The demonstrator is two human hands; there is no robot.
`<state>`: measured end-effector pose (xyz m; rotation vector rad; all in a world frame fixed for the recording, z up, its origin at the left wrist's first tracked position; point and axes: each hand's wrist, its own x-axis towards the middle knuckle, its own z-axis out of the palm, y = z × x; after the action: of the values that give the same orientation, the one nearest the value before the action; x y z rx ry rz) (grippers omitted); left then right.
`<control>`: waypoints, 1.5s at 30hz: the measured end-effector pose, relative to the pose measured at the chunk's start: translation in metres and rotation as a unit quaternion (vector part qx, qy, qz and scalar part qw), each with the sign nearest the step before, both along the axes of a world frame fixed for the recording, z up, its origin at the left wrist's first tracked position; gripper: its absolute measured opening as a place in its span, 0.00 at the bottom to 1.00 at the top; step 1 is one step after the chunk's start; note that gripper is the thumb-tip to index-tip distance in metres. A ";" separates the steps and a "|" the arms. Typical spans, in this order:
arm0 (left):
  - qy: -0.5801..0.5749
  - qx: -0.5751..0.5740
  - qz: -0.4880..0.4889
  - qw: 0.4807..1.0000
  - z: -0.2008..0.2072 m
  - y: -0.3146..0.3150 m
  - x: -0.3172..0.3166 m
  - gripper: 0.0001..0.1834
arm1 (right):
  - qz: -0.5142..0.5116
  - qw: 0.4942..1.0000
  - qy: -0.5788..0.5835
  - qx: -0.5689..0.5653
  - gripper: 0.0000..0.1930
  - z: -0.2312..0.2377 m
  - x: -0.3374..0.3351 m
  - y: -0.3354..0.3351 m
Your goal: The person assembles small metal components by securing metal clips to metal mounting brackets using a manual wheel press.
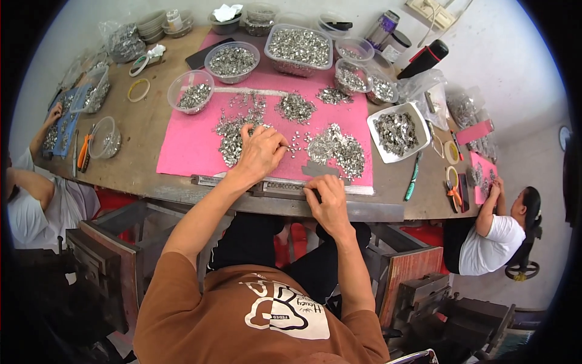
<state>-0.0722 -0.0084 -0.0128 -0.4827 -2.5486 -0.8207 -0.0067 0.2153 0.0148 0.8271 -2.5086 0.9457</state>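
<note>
My left hand point(262, 150) hovers over the pink mat, between a pile of small silver metal pieces point(230, 141) and a thin scatter of loose ones. Its fingers are bent, with thumb and forefinger drawn together toward the right; anything between them is too small to make out. At the table's front edge lies a narrow slotted metal bar point(284, 187) with a row of small pieces along it. My right hand point(328, 197) is at the bar's right end, fingers closed in a pinch, their tips partly hidden. Just beyond it lie a flat grey piece point(319, 169) and another silver pile point(342, 151).
Tubs of metal pieces, including a square one point(300, 50), line the back. A white tray point(418, 142) and a green-handled tool point(413, 177) are at right. Orange-handled pliers point(83, 151) lie left. Co-workers sit at both sides, one in a white shirt point(494, 242).
</note>
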 end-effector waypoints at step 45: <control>0.027 0.052 -0.064 0.996 0.011 0.035 0.075 0.05 | -0.071 0.995 -0.041 -0.062 0.06 -0.016 0.003 0.001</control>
<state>0.0026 0.0261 -0.0018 -0.6323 -2.4313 -0.9680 -0.0034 0.2160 -0.0016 0.5757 -2.5077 1.0940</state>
